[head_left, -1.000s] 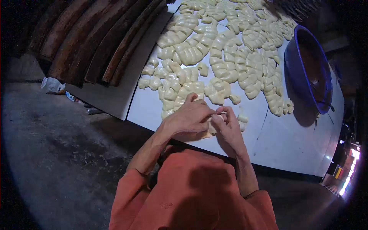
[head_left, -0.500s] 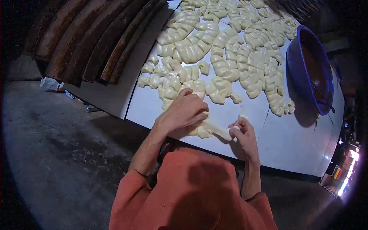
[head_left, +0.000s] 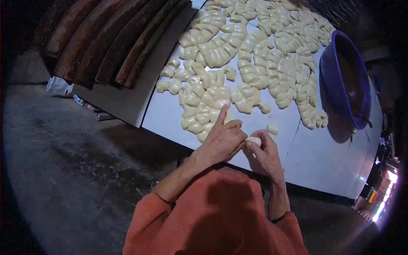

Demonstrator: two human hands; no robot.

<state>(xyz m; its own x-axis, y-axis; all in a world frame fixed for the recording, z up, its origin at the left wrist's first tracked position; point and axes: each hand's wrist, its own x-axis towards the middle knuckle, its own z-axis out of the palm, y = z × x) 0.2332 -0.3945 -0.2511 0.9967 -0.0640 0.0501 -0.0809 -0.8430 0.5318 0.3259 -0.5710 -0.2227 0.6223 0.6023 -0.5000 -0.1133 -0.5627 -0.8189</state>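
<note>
Pale glossy dough [head_left: 210, 106] lies in segmented clusters over the white table [head_left: 323, 163]. My right hand [head_left: 265, 151] pinches a small dough piece [head_left: 253, 140] near the front edge. My left hand [head_left: 225, 136] is beside it, index finger stretched forward to the nearest cluster and the others curled toward the held piece; what they grip underneath is hidden. A small loose pale lump [head_left: 272, 128] lies just beyond my right hand.
A purple-blue basin [head_left: 357, 76] with brown contents and utensils stands on the right side. Long curved dark-brown slats [head_left: 97, 46] lie at upper left, above a concrete floor [head_left: 63, 161]. A bright gap [head_left: 386, 189] shows at far right.
The dough strip stretched between my hands half a second ago now appears as a small lump in my right fingers. My left hand has moved right, closer to my right, its index finger extended.
</note>
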